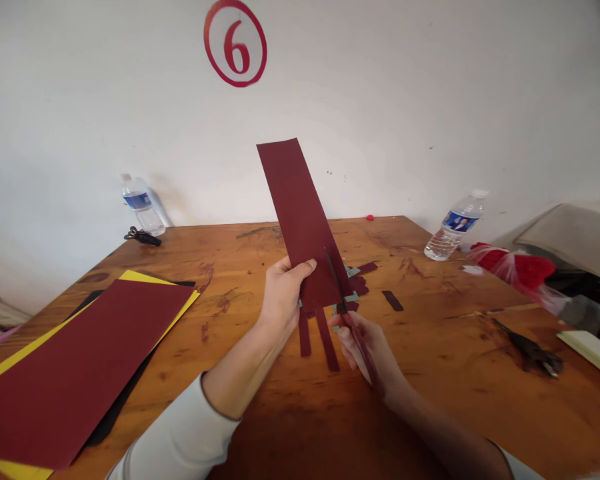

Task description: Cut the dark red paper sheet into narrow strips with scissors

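My left hand [283, 293] pinches the lower edge of a tall dark red paper strip [300, 213], holding it upright above the wooden table [430, 373]. Thin cut strips hang from its bottom edge [325, 337]. My right hand [367, 350] grips a pair of scissors [340, 287]. Their blades point up into the lower right part of the paper.
A stack of dark red, yellow and black sheets [80, 360] lies at the left. Water bottles stand at back left [141, 207] and back right [455, 227]. Spare scissors lie at back left [143, 236] and right [530, 350]. Paper scraps [375, 283] and a red bag [515, 267] lie nearby.
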The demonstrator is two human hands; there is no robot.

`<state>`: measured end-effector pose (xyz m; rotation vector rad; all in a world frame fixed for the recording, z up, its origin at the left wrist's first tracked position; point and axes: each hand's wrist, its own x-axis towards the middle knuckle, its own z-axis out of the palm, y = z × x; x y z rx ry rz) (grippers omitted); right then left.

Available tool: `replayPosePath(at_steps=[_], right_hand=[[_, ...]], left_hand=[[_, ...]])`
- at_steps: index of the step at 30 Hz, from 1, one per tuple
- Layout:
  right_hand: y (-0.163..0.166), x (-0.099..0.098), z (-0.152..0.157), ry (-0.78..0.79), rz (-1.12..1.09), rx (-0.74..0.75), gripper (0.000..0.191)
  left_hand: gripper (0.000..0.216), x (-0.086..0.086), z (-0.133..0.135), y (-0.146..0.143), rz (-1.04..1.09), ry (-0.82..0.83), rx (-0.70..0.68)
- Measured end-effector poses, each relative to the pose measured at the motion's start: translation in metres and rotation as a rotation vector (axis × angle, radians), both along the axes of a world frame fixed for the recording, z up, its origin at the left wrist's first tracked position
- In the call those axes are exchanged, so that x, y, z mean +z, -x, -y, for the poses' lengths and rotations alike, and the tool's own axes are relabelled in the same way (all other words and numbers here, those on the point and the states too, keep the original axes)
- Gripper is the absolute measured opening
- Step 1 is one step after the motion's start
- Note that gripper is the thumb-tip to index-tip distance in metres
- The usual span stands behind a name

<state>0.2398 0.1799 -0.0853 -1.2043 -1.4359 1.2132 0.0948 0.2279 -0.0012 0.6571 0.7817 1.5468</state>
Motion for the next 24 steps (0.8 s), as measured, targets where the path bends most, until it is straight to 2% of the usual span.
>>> replayPosePath(at_steps=[11, 24], right_hand=[[-0.0009, -0.0041, -0.0014, -0.013, -0.020, -0.012, 0.044], [0.0020, 0.0007, -0.0005, 0.038, -0.015, -0.029, 0.045]], left_hand=[[0.017, 0.0030, 0.0009, 0.0022, -0.027, 0.035, -0.014], [0.021, 0.0036, -0.0003, 0.0052, -0.037, 0.067, -0.055]])
